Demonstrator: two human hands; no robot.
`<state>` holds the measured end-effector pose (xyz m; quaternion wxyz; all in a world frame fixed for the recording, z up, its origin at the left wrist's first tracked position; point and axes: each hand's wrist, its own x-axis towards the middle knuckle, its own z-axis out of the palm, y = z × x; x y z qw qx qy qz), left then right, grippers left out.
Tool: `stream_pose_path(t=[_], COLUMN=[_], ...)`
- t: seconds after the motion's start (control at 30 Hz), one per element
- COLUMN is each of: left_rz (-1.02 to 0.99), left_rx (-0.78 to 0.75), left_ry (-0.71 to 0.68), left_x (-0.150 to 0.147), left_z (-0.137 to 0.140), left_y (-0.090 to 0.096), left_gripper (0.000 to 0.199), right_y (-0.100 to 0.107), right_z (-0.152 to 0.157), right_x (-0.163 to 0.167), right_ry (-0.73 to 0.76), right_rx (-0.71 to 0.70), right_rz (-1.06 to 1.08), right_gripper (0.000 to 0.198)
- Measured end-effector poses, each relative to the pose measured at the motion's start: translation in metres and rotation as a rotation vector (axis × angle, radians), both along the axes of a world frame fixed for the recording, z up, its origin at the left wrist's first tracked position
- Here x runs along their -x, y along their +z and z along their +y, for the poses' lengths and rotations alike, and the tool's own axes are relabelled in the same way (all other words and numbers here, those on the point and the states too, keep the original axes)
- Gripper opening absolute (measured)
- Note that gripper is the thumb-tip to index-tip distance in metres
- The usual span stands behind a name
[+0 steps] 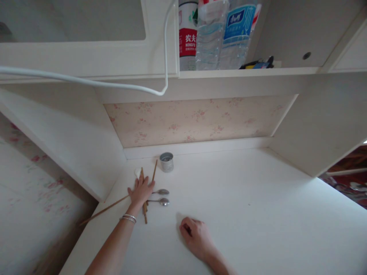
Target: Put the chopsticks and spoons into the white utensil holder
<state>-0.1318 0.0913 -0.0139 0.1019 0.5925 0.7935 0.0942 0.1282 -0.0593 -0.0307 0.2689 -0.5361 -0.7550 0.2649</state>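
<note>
My left hand (141,193) lies spread and palm down over a loose bunch of wooden chopsticks (145,214). One chopstick (104,209) sticks out to the left past the table edge, and another chopstick (155,170) points toward the back. Two metal spoons lie to the right of this hand, an upper spoon (163,191) and a lower spoon (164,202); their handle ends are hidden under it. Beyond the fingers is a small white object (138,173), partly covered. My right hand (196,235) rests on the tabletop, loosely curled, with nothing visible in it.
A grey perforated metal holder (166,162) stands upright near the back of the white table (229,191). Overhead, a shelf holds water bottles (212,36). A white cable (114,84) hangs across the cabinet front. White side panels (309,122) flank the table.
</note>
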Motion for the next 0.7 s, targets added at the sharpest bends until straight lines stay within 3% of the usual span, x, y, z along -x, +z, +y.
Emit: stream_pose_path(t=[0.27, 0.57, 0.7], left_rz=[0.027, 0.085, 0.146], left_rx=[-0.048, -0.072, -0.121], left_ry=[-0.019, -0.005, -0.014], left_x=[-0.007, -0.040, -0.056], left_z=[-0.028, -0.075, -0.096], left_y=[-0.014, -0.007, -0.011], left_gripper=[0.049, 0.047, 0.046], right_y=[0.003, 0.005, 0.000], right_z=[-0.001, -0.006, -0.006], right_x=[0.000, -0.001, -0.001], right_ry=[0.009, 0.019, -0.004], right_rx=[0.009, -0.009, 0.035], right_rz=[0.002, 0.015, 0.147], right_gripper=[0.016, 0.017, 0.019])
